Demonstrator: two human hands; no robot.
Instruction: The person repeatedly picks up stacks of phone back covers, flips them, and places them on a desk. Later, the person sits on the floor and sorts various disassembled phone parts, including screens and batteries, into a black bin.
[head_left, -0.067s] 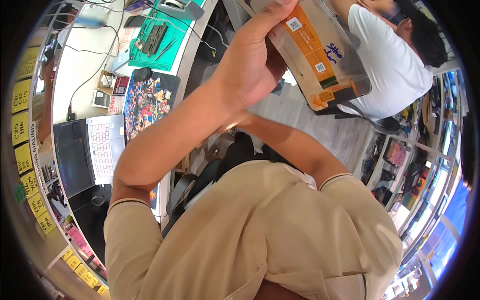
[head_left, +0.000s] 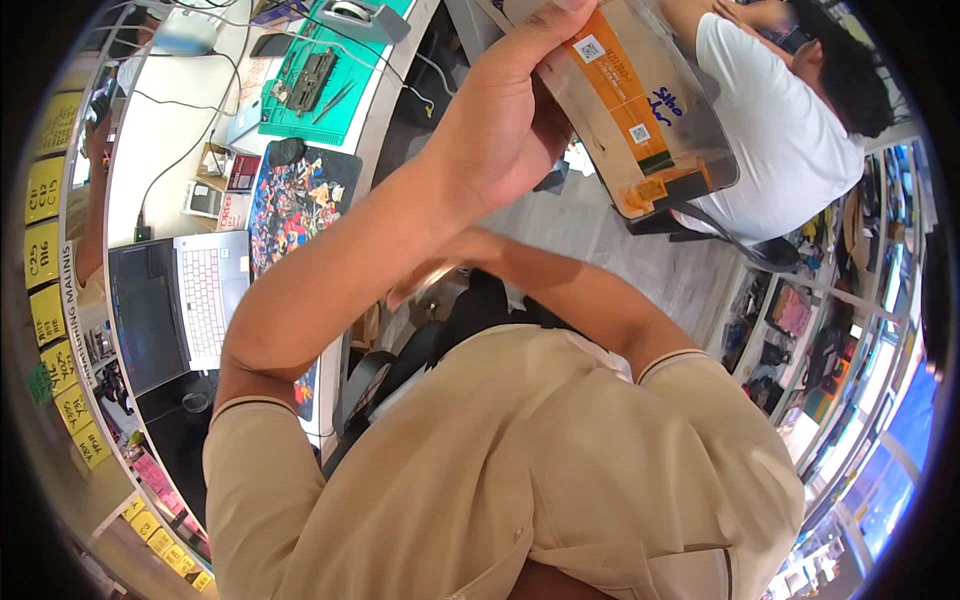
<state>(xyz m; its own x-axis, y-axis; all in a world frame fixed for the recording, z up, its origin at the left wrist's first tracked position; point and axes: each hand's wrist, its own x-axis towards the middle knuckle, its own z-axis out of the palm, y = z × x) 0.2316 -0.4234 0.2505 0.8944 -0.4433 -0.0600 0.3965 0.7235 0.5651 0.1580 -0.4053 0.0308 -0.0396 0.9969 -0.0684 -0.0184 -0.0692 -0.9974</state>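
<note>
Orange-cabled panel (head_left: pixel 668 130) stays pinched in the nearly closed left hand (head_left: pixel 505 130) alone; right hand (head_left: pixel 415 282) slips lower, half hidden, openness and hold unreadable.

1 laptop (head_left: pixel 213 300) on white desk (head_left: pixel 150 140)

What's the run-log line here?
left grip: holds panel | right grip: near left forearm, blurred, load unclear | panel: orange flex facing up, uncovered
</note>
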